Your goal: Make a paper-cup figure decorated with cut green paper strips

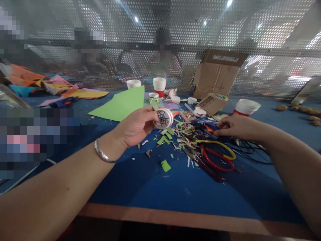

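Observation:
My left hand (137,125) pinches a round white paper-cup base (164,119). Dark lines like a shell pattern are drawn on its face, and a light green paper strip sticks up behind it. To the right, my right hand (233,126) has its fingers curled on a blue glue gun (206,125) with an orange part; the fingers hide some of it. Just in front lie scissors with red handles (218,160) and others with a yellow handle (229,151). Green and white paper scraps (165,165) are scattered between my hands.
A light green sheet (122,105) lies behind my left hand. Paper cups (159,86) and several cut cup bases (175,99) stand farther back. An open cardboard box (215,73) is against the perforated screen. Coloured papers (85,93) lie left; a black cord (253,157) runs right.

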Demonstrator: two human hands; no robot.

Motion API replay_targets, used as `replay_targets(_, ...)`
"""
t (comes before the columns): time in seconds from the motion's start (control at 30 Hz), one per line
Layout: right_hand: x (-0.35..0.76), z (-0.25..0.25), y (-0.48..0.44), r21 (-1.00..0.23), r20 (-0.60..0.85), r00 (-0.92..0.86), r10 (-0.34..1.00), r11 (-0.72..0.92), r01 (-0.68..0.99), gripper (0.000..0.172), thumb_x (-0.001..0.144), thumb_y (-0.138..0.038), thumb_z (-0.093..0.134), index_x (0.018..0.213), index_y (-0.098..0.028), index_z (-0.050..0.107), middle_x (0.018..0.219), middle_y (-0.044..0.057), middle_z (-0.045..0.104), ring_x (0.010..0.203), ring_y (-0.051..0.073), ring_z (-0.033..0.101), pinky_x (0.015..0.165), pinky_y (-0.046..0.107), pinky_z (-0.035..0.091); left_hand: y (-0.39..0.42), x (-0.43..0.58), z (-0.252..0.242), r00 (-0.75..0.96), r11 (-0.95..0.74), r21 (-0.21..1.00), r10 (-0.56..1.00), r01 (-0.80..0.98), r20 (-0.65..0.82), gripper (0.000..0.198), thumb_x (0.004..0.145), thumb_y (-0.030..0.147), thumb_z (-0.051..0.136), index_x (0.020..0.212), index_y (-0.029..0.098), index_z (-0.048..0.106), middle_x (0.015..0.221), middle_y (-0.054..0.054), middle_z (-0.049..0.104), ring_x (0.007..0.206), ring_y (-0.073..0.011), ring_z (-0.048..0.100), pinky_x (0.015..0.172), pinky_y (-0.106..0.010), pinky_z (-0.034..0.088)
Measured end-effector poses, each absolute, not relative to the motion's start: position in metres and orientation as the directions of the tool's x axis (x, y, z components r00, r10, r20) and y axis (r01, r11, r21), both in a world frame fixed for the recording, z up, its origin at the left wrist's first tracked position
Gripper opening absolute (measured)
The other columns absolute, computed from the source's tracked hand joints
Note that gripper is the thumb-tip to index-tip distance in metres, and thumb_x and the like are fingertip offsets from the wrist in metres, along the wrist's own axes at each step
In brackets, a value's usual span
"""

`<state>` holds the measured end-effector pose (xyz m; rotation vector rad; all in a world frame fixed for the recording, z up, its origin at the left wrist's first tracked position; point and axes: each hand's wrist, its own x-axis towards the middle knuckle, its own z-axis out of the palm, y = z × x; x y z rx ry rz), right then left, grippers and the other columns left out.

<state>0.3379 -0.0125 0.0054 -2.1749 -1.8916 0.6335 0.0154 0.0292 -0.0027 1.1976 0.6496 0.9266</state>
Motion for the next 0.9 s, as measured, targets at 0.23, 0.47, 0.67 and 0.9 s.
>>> replay_targets(0.23, 0.343, 0.005, -0.014, -0.766, -0.275, 0.092, 0.957, -0.276, 0.580, 0.024, 0.067, -0.038, 0.072, 0.067, -0.021, 0.056, 0.058, 0.000, 0.054, 0.050, 0.011, 0.047, 0.043, 0.024, 0.033, 0.027, 0.011, -0.001, 0.499, 0.099, 0.972, 0.866, -0.215, 0.022, 0.020, 0.058, 0.008, 0.071, 0.075, 0.017, 0.064, 0.078, 0.000, 0.062, 0.078, -0.0143, 0.055, 0.072, -0.029, 0.041)
replay_targets(0.47, 0.338, 0.018, -0.026, -0.942, -0.244, -0.053, 0.968, -0.224, 0.249, 0.039, 0.067, -0.048, 0.080, 0.063, -0.021, 0.053, 0.058, -0.003, 0.044, 0.052, 0.009, 0.036, 0.042, 0.025, 0.033, 0.031, 0.011, -0.005, 0.536, 0.085, 0.960, 0.841, -0.267, 0.075, 0.016, 0.061, 0.010, 0.072, 0.075, 0.017, 0.068, 0.077, 0.000, 0.065, 0.076, -0.0147, 0.056, 0.071, -0.030, 0.040)
replay_targets(0.67, 0.325, 0.025, -0.036, -0.994, -0.109, -0.079, 0.991, -0.107, 0.020, 0.030, 0.079, -0.049, 0.076, 0.087, -0.023, 0.064, 0.075, -0.002, 0.040, 0.060, 0.012, 0.034, 0.047, 0.026, 0.037, 0.029, 0.010, -0.003, 0.597, 0.093, 0.964, 0.799, -0.249, 0.077, 0.021, 0.065, 0.011, 0.077, 0.084, 0.019, 0.076, 0.082, -0.001, 0.073, 0.081, -0.0162, 0.064, 0.079, -0.032, 0.045)
replay_targets(0.9, 0.311, 0.031, -0.044, -0.979, -0.067, -0.099, 0.993, -0.084, -0.187, 0.028, 0.078, -0.046, 0.077, 0.086, -0.023, 0.064, 0.078, -0.002, 0.032, 0.062, 0.014, 0.028, 0.048, 0.029, 0.036, 0.026, 0.011, 0.000, 0.619, 0.115, 0.960, 0.782, -0.256, 0.072, 0.038, 0.062, 0.004, 0.084, 0.092, 0.019, 0.067, 0.085, 0.000, 0.074, 0.079, -0.0157, 0.068, 0.078, -0.031, 0.050)
